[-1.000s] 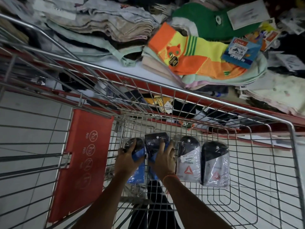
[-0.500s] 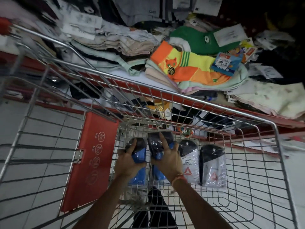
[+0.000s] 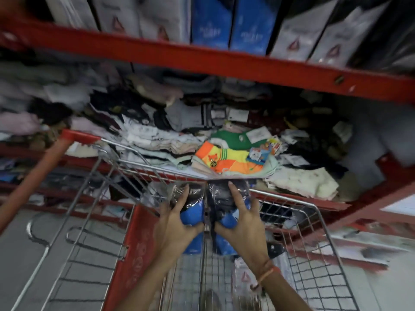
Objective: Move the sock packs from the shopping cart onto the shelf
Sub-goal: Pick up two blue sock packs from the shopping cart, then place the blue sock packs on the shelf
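Two sock packs (image 3: pixel 208 207), one per hand: left hand (image 3: pixel 177 230), right hand (image 3: pixel 242 225).

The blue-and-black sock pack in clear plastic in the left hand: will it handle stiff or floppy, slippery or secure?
The blue-and-black sock pack in clear plastic is probably soft and light: the left hand lifts it alone, fingers spread. Its glossy, wrinkled film may be somewhat slippery. It likely flexes rather than staying rigid, though motion blur hides any sag.
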`<move>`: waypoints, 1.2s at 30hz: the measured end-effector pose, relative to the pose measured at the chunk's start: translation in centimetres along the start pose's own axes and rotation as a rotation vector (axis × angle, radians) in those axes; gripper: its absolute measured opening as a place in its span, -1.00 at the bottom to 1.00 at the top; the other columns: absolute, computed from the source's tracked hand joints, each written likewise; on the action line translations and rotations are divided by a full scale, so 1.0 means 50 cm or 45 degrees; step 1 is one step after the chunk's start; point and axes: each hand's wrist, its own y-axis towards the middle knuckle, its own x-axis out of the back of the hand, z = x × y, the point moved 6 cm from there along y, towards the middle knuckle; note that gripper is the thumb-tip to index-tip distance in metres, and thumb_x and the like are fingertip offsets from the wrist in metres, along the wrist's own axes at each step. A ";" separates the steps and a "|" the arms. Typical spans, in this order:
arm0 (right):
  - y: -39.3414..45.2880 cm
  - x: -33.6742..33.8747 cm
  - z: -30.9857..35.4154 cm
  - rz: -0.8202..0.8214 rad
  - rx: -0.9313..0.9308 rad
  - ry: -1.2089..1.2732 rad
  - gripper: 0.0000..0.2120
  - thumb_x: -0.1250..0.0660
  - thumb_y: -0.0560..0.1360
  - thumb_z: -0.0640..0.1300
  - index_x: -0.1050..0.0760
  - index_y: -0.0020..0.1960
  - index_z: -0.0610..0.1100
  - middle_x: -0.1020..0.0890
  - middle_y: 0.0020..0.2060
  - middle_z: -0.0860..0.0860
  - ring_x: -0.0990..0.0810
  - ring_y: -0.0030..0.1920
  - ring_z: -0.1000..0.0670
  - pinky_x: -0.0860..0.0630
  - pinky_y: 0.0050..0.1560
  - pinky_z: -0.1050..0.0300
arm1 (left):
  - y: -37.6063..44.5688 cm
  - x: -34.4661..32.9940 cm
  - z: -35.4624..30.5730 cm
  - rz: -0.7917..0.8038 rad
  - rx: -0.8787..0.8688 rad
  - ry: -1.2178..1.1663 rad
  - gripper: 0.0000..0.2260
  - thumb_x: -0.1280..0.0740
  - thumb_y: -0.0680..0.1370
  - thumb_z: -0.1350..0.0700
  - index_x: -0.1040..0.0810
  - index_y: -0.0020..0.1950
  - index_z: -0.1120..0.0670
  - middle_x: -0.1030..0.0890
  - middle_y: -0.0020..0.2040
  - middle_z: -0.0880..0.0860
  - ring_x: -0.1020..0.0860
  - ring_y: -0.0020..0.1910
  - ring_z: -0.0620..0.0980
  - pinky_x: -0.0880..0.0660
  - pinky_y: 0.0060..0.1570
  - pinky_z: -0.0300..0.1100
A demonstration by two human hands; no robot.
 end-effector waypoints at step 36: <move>0.348 0.578 0.351 -1.010 0.580 0.345 -0.15 -0.43 0.48 -0.04 0.06 0.53 0.20 -0.10 0.48 -0.23 -0.42 0.32 -0.25 -0.60 0.04 -0.05 | 0.243 0.464 -0.632 -1.104 -0.739 -0.133 -0.26 -0.42 0.34 -0.12 -0.18 0.47 -0.19 -0.32 0.33 0.24 -0.37 0.22 0.24 -0.55 -0.19 0.04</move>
